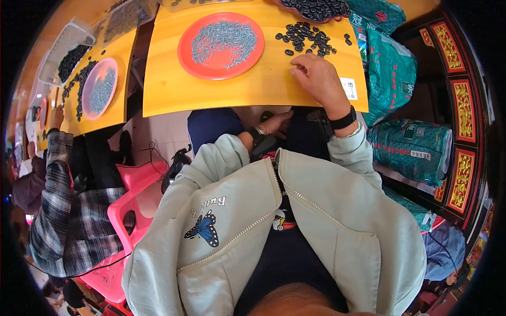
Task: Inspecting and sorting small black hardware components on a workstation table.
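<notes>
My right hand (317, 79) is over the near right part of the yellow table (211, 95), fingers bent, thumb and forefinger slightly apart. I make out nothing between them. Just beyond its fingers lie loose black oval parts (303, 38), like small plastic knobs. To their left is a round red tray (184, 58) with a heap of small silvery screws (224, 42). Below the table's near edge, over my lap, my left hand (275, 124) has its fingers drawn together. What they hold, if anything, is too dark and small to name.
A red dish (316, 18) heaped with black parts stands at the far edge. Green woven sacks (390, 73) crowd the right side. On the left, a person in a plaid shirt (60, 195) sits at another table with a pink tray (113, 87) and a white basket (55, 52).
</notes>
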`<action>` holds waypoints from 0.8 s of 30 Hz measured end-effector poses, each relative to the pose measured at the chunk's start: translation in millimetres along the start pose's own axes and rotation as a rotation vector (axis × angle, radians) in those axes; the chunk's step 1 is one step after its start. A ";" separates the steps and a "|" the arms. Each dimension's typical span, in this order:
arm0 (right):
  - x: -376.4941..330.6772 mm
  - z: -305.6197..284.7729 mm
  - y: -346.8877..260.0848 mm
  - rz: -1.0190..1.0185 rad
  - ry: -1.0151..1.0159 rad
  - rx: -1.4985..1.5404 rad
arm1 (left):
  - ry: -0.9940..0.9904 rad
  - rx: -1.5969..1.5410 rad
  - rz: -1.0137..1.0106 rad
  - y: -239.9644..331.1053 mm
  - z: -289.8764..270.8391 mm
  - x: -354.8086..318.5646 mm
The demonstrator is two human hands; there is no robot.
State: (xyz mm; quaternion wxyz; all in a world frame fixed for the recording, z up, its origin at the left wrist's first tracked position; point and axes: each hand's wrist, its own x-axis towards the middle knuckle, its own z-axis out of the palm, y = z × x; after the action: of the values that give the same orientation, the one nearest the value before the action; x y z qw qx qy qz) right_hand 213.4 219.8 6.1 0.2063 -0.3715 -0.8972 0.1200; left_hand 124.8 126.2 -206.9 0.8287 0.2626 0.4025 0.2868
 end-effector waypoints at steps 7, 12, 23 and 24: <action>1.3 -2.1 -14.8 0.041 -0.083 0.015 | -0.176 0.093 -0.058 -5.3 -0.2 1.1; -1.1 -0.3 -14.7 -0.009 -0.026 -0.024 | -0.193 0.000 -0.065 17.8 18.6 -27.9; -5.5 -3.8 -12.6 0.011 -0.036 -0.007 | -0.074 -0.061 -0.067 7.0 20.4 -16.8; -6.3 -4.2 -9.8 0.007 -0.032 -0.009 | -0.069 0.014 -0.038 8.1 22.2 -19.7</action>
State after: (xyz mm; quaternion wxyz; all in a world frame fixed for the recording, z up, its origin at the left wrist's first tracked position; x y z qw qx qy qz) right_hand 213.4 208.7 11.6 0.1900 -0.3735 -0.8997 0.1224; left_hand 130.8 113.8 -179.4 0.8456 0.2702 0.3808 0.2589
